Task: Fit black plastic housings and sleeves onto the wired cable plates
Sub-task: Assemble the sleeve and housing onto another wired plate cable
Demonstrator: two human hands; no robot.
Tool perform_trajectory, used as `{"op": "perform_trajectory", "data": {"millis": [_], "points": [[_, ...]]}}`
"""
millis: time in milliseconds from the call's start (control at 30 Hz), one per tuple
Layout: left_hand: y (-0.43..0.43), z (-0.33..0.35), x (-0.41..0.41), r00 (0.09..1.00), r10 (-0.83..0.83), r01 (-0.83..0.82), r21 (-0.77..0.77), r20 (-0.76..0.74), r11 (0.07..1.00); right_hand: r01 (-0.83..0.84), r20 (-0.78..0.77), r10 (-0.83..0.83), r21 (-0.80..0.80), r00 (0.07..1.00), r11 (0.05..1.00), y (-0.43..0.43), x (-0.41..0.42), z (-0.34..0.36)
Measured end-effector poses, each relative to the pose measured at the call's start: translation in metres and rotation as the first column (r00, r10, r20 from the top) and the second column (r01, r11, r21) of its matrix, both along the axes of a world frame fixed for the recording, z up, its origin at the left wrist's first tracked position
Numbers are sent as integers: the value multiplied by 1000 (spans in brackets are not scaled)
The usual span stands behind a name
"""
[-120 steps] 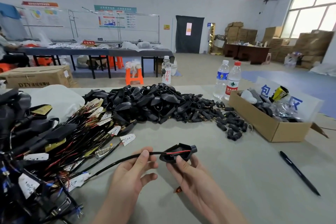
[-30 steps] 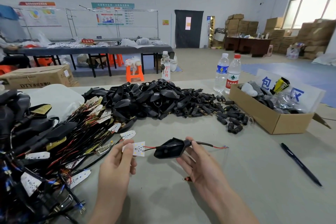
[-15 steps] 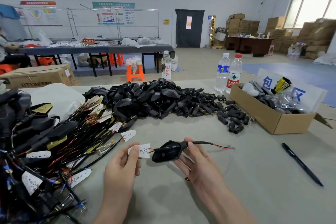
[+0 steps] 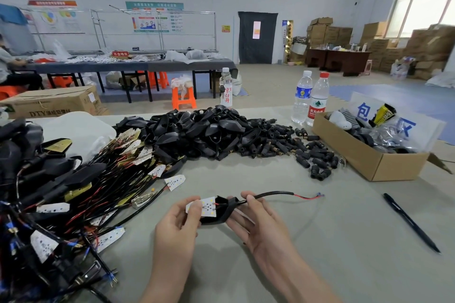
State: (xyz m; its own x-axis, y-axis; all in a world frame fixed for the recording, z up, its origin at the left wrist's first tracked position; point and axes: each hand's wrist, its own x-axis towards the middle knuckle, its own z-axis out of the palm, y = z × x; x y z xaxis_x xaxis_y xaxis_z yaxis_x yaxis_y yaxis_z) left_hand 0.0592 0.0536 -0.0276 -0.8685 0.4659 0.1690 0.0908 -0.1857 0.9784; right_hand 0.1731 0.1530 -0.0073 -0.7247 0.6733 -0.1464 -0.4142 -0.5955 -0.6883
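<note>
A small white plate (image 4: 205, 206), dotted with tiny components, sat half inside a black housing (image 4: 222, 214). Both were held just above the counter (image 4: 320, 241), near the middle of its near edge. The left hand (image 4: 176, 226) pinched the plate's free end between thumb and fingertips. The right hand (image 4: 261, 226) cradled the housing from below on curled fingers. Its thumb pressed down at the narrow neck where the cable (image 4: 270, 194) came out, so that grip was closed on the housing. The cable arched away to the right and ended in a thin red wire hanging free.

The plate looked thin, stiff and light, and best held by its edges. The fine wires joined to it seemed likely to tear if tugged. The housing looked like a light, smooth plastic shell, rigid enough for a firm pinch at the neck. The cable seemed limp, so a gentle pull close to the neck would probably draw the plate home.

Toward the left edge lay a tangle of wired plates (image 4: 98, 179). Along the far edge rose a heap of loose housings (image 4: 197, 130), with sleeves (image 4: 295, 152) spilling to its right. Two bottles (image 4: 310, 98) and an open box (image 4: 376, 162) stood toward the far right corner. A pen (image 4: 411, 222) lay near the right edge.
</note>
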Motion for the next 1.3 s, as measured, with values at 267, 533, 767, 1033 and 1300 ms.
{"op": "perform_trajectory", "data": {"millis": [267,533,767,1033,1300], "points": [[1,1,5,988,23,-43,-128,-151,991,-10,6,10,34,1000,999,-6,-4,1],[2,1,3,999,-42,43,-38,30,998,25,-42,-25,5,999,1000,-5,-5,-2],[3,5,1,978,-110,100,62,176,993,6,-57,-6,-2,998,1000,-3,-3,-1],[2,4,2,975,-149,131,117,164,984,-19,-58,18,-8,998,1000,-1,-1,-1],[1,1,0,934,-271,240,153,232,959,-8,-56,8,6,998,1000,0,2,-1]]}}
